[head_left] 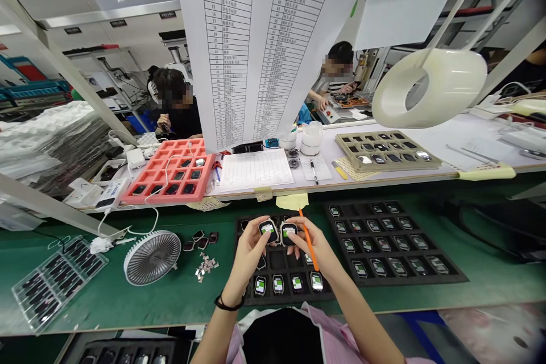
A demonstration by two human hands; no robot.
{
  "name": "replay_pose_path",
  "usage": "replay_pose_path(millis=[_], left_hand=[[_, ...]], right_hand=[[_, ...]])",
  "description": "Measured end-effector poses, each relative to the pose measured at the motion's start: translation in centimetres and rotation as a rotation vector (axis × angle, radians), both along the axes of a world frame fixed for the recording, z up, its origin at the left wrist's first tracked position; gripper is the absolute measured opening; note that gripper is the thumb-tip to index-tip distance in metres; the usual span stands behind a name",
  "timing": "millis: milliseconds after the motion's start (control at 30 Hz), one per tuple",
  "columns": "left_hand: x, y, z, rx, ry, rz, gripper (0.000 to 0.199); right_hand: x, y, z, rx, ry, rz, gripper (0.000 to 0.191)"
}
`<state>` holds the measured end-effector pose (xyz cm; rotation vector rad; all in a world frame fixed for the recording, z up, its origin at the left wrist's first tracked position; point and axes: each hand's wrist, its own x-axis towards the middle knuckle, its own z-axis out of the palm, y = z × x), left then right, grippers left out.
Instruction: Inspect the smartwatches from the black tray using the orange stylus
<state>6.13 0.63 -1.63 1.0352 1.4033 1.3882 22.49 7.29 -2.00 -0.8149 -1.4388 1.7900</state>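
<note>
My left hand [247, 249], with a black band on its wrist, is closed on a strapless smartwatch [267, 230] whose lit screen shows green and white. In my right hand [323, 247] is a second smartwatch [289, 232], held by thumb and fingers beside the first one. A thin orange stick [310, 244] also rests in that hand, slanting across the fingers. Both watches are above a black foam tray [278, 261]. Several lit watches sit in the tray's near row; my hands and forearms hide parts of it.
Another black tray of watches [386, 244] lies to the right. On the left are a small fan [152, 257], loose watches and a clear tray [60, 281]. The shelf holds a pink tray [170, 168] and a beige tray [386, 151]. Printed sheets [268, 40] hang ahead; two people work beyond.
</note>
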Motion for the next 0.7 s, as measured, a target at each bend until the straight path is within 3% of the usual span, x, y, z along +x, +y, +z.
replay_pose_path(millis=[267,700], left_hand=[[-0.14,-0.19,0.45,-0.053,0.060,0.062,0.039],[-0.01,0.19,-0.45,-0.004,-0.049,0.011,0.049]], right_hand=[[-0.23,0.02,-0.12,0.031,0.005,-0.038,0.030],[0.34,0.10,-0.02,0.030,-0.025,0.003,0.036]])
